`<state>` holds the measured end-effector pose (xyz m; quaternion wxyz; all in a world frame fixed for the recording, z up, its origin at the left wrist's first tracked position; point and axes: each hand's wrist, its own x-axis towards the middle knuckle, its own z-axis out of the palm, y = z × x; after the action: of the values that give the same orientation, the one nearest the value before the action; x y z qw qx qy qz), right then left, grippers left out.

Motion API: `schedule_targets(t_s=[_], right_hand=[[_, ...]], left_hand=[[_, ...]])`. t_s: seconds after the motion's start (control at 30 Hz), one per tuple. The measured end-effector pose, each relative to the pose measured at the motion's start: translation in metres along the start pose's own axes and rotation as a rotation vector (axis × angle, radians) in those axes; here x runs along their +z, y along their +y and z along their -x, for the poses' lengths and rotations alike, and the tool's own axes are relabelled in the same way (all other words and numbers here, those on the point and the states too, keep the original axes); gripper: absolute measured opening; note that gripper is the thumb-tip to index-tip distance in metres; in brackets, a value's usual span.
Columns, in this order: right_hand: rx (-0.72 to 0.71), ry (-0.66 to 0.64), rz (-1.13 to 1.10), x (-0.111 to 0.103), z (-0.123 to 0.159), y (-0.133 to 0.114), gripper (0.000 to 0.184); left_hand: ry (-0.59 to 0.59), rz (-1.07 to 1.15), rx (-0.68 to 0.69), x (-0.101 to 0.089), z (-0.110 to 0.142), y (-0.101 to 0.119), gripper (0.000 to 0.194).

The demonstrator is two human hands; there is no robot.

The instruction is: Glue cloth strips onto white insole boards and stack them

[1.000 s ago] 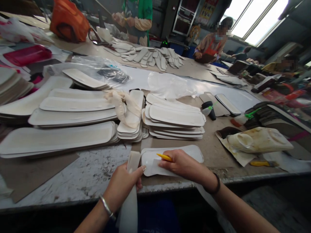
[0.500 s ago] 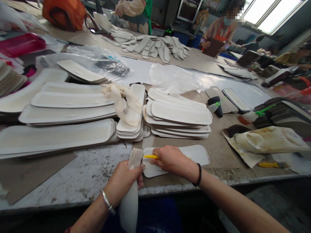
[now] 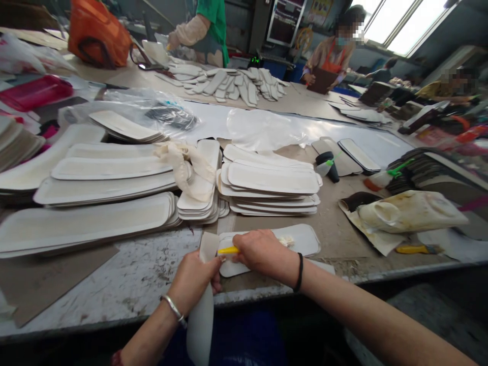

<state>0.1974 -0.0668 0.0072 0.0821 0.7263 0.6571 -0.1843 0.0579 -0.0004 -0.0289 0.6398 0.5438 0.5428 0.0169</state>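
Observation:
My left hand (image 3: 196,279) is closed around a long off-white panel (image 3: 201,325), which hangs over the table's front edge with its upper end above the tabletop. My right hand (image 3: 263,254) grips a slim yellow tool (image 3: 229,250); its end sticks out to the left and comes close to the panel and my left thumb. Its kind cannot be made out, as the fist hides the rest. Under the right hand lies a flat white panel with rounded corners (image 3: 307,236). Some crumpled cream scraps (image 3: 286,241) show on it.
Stacks of white panels stand behind my hands, at left (image 3: 84,218) and centre (image 3: 270,178). A cream cloth (image 3: 183,162) drapes over the middle stack. At right lie a yellow-handled brush (image 3: 414,249) and a stained plastic container (image 3: 415,211). Co-workers stand across the table.
The view has tilted up and shifted a little. The panel in my left hand has turned slightly, its upper end now flatter to view. Both hands keep their holds.

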Motion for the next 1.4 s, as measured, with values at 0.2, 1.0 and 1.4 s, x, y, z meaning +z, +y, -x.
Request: schedule_targets(t_s=[0.2,1.0,1.4], right_hand=[[0.333,-0.039,-0.042,-0.004,0.066,0.062,0.017],[0.659,0.065,-0.059,0.025,0.080,0.105,0.021],[0.596,0.083,-0.050,0.034,0.079,0.108,0.017]], left_hand=[[-0.035,-0.051,0.062,-0.003,0.005,-0.002,0.036],[0.029,-0.215,0.050,-0.007,-0.016,-0.027,0.051],[0.118,-0.253,0.068,0.004,0.004,0.005,0.045]])
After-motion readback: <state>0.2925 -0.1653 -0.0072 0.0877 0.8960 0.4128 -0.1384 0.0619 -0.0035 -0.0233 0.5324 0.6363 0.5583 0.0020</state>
